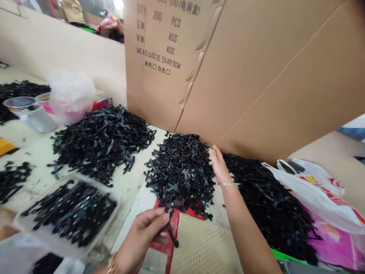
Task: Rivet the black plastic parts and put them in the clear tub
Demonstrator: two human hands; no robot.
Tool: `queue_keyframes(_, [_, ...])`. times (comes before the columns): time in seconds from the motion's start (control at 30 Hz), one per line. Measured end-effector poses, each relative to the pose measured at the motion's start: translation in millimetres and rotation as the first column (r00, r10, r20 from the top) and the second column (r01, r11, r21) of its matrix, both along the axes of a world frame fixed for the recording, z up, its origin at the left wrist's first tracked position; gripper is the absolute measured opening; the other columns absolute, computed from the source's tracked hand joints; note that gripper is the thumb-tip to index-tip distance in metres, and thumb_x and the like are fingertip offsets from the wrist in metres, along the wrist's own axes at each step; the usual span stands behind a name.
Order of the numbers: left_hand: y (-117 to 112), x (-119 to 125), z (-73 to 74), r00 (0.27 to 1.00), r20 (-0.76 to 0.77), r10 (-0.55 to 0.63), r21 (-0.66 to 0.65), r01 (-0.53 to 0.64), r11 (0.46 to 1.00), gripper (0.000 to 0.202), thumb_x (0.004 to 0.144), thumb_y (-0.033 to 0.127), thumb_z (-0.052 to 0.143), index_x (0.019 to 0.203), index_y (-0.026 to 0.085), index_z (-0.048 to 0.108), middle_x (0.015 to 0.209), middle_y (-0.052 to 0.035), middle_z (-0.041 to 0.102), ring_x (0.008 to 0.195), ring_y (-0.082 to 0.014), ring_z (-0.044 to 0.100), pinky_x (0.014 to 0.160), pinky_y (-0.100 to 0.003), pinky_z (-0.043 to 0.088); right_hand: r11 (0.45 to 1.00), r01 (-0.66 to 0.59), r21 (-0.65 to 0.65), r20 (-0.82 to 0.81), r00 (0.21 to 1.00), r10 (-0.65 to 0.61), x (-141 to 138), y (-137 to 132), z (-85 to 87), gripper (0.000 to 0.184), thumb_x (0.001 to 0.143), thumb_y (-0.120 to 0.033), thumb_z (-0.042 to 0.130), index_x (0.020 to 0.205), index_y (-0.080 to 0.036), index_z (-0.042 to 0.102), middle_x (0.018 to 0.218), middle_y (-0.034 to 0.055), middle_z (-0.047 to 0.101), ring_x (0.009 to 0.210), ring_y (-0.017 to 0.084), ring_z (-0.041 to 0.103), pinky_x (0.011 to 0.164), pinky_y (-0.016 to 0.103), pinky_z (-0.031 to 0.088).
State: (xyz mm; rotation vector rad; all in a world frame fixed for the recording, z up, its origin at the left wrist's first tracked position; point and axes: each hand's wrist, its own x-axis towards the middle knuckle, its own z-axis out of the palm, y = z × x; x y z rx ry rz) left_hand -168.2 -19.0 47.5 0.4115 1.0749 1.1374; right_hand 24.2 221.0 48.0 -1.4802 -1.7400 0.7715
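Note:
Low in the middle of the head view, my left hand [148, 227] pinches a thin black strip-shaped part [172, 233] with rounded ends between thumb and fingertips. Beyond it lies a heap of small black parts [182, 171], some with shiny dots. My right hand [219, 164] is stretched out, fingers straight, along the right edge of that heap; whether it touches the parts I cannot tell. Its palm side is partly hidden. Under the near edge of the heap shows a red-framed surface [168, 247], beside a cream textured mat [199, 243].
A big cardboard sheet [256, 76] stands behind the heaps. To the left are a larger heap of black strips [105, 137], a clear plastic tray [114, 213] of black parts and a white cup [40, 118]. More black strips [265, 201] and white plastic bags [316, 198] lie right.

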Motion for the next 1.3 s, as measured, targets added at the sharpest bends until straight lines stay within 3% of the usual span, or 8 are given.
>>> queue_keyframes(0.07, [-2, -2, 6.5, 0.999, -0.004, -0.032, 0.016, 0.032, 0.999, 0.039, 0.067, 0.05, 0.075, 0.082, 0.015, 0.071, 0.075, -0.0046, 0.069, 0.058, -0.0115, 0.059, 0.055, -0.022, 0.052, 0.978, -0.191, 0.09, -0.135, 0.97, 0.202, -1, -61, 19.5, 0.053, 0.092, -0.053, 0.044, 0.141, -0.032, 0.039, 0.146, 0.0023, 0.039, 0.134, 0.025, 0.036, 0.113, 0.046, 0.028])
queue_keyframes(0.17, [-10, 0, 14.2, 0.996, -0.029, -0.08, 0.053, 0.081, 0.995, 0.039, 0.068, 0.048, 0.074, 0.085, 0.014, 0.07, 0.077, -0.0056, 0.069, 0.057, -0.0112, 0.059, 0.052, -0.02, 0.05, 0.864, -0.493, 0.099, -0.044, 0.865, 0.499, 3, -150, 37.0, 0.043, 0.091, -0.038, 0.055, 0.133, -0.034, 0.05, 0.145, 0.002, 0.04, 0.134, 0.025, 0.036, 0.114, 0.048, 0.028])
queue_keyframes(0.33, [-30, 13, 24.7, 0.984, -0.06, -0.165, 0.095, 0.17, 0.981, 0.038, 0.068, 0.048, 0.074, 0.081, 0.012, 0.07, 0.074, -0.0057, 0.068, 0.058, -0.012, 0.06, 0.052, -0.021, 0.05, 0.873, -0.479, 0.095, -0.01, 0.876, 0.482, 7, -222, 29.0, 0.039, 0.09, -0.03, 0.056, 0.128, -0.036, 0.055, 0.129, 0.005, 0.054, 0.121, 0.025, 0.05, 0.104, 0.044, 0.043])
queue_keyframes(0.57, [-54, 26, 28.3, 0.978, -0.092, -0.189, 0.105, 0.198, 0.974, 0.039, 0.067, 0.048, 0.075, 0.084, 0.012, 0.071, 0.073, -0.0054, 0.068, 0.058, -0.0102, 0.058, 0.053, -0.019, 0.049, 0.9, -0.424, 0.1, -0.244, 0.867, 0.435, 8, -236, 16.4, 0.02, 0.092, -0.033, 0.054, 0.108, -0.029, 0.066, 0.105, 0.0075, 0.062, 0.101, 0.022, 0.059, 0.089, 0.038, 0.052])
queue_keyframes(0.67, [-61, 29, 23.7, 0.975, -0.122, -0.184, 0.107, 0.197, 0.974, 0.04, 0.068, 0.048, 0.074, 0.087, 0.012, 0.071, 0.074, -0.0055, 0.068, 0.06, -0.011, 0.059, 0.054, -0.02, 0.049, 0.895, -0.432, 0.113, -0.191, 0.874, 0.446, 11, -239, 19.9, 0.015, 0.09, -0.033, 0.057, 0.099, -0.028, 0.068, 0.107, 0.0079, 0.061, 0.105, 0.023, 0.058, 0.093, 0.041, 0.049])
queue_keyframes(0.87, [-66, 33, 24.3, 0.971, -0.173, -0.168, 0.133, 0.192, 0.972, 0.041, 0.07, 0.049, 0.072, 0.088, 0.013, 0.071, 0.075, -0.0056, 0.068, 0.067, -0.0139, 0.061, 0.055, -0.02, 0.05, 0.891, -0.445, 0.093, -0.249, 0.856, 0.454, 19, -243, 23.6, 0.025, 0.089, -0.034, 0.058, 0.113, -0.029, 0.063, 0.115, 0.0076, 0.058, 0.103, 0.021, 0.059, 0.081, 0.032, 0.055])
queue_keyframes(1.03, [-66, 36, 27.6, 0.97, -0.189, -0.155, 0.132, 0.182, 0.975, 0.041, 0.07, 0.049, 0.073, 0.089, 0.012, 0.071, 0.078, -0.0076, 0.069, 0.068, -0.0141, 0.062, 0.055, -0.02, 0.05, 0.93, -0.355, 0.097, -0.38, 0.85, 0.365, 20, -246, 17.2, 0.018, 0.089, -0.037, 0.059, 0.101, -0.026, 0.066, 0.097, 0.0059, 0.061, 0.09, 0.019, 0.061, 0.078, 0.03, 0.055])
queue_keyframes(1.3, [-66, 40, 18.5, 0.972, -0.2, -0.12, 0.115, 0.145, 0.983, 0.042, 0.07, 0.051, 0.073, 0.088, 0.012, 0.071, 0.081, -0.0075, 0.07, 0.072, -0.0144, 0.062, 0.058, -0.021, 0.051, 0.916, -0.356, -0.186, -0.626, 0.761, 0.169, 9, -251, 2.7, 0.038, 0.078, -0.043, 0.071, 0.109, -0.025, 0.061, 0.081, 0.0024, 0.066, 0.074, 0.018, 0.063, 0.074, 0.033, 0.054])
